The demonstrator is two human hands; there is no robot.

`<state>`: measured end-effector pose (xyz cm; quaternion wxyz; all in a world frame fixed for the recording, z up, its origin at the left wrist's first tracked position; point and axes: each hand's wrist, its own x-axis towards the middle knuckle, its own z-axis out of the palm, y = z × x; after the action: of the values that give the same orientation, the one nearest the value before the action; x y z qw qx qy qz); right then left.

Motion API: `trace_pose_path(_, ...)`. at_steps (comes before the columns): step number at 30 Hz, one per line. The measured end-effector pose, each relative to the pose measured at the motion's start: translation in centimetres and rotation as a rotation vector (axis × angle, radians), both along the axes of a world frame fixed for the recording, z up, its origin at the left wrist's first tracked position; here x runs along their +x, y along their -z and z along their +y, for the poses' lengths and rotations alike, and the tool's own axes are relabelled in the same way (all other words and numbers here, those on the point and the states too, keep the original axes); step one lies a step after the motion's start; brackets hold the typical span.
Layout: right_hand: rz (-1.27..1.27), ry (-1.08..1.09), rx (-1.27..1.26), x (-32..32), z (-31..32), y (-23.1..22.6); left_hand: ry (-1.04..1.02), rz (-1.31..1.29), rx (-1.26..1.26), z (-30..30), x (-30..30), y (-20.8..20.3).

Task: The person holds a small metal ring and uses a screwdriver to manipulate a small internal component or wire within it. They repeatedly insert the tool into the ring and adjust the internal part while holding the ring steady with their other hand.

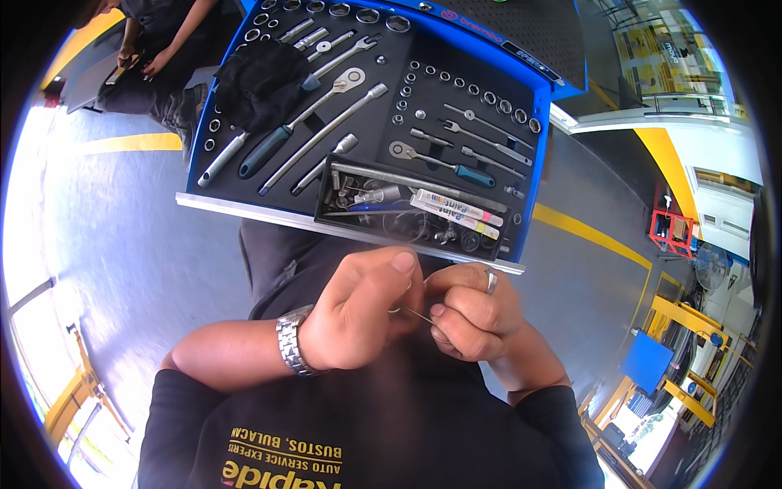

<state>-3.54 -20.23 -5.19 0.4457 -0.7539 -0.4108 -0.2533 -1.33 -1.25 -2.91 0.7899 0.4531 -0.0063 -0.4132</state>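
In front of my body, my left hand [358,306] and my right hand [476,314] are close together, both with curled fingers. A thin, wire-like metal piece [417,314] runs between them, pinched at its right end by my right thumb and fingers. Its left end goes in among my left fingers, which hide the rest, so its exact kind does not show. Just beyond my hands, a black open box [322,213] rests at the front of the tool drawer [277,208]. White paint markers [456,208] and small metal parts lie inside the box.
The blue-sided drawer holds ratchets [273,151], an extension bar [330,134], several sockets [489,98] and a black cloth [261,85]. At the upper left, another person [155,49] sits with hands around a small object. A red metal stand [672,224] and yellow equipment [692,318] are on the right.
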Motion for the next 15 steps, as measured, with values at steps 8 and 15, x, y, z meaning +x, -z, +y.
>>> trace_pose_path(8, -0.084, -0.035, -0.032, 0.1, -0.5, 0.3, 0.013, -0.033, 0.011, -0.2, -0.3, 0.3)
trace_pose_path(15, 0.256, 0.117, -0.011, -2.3, 0.7, -2.4, -0.065, -0.524, 0.007, -0.2, -0.6, 1.6)
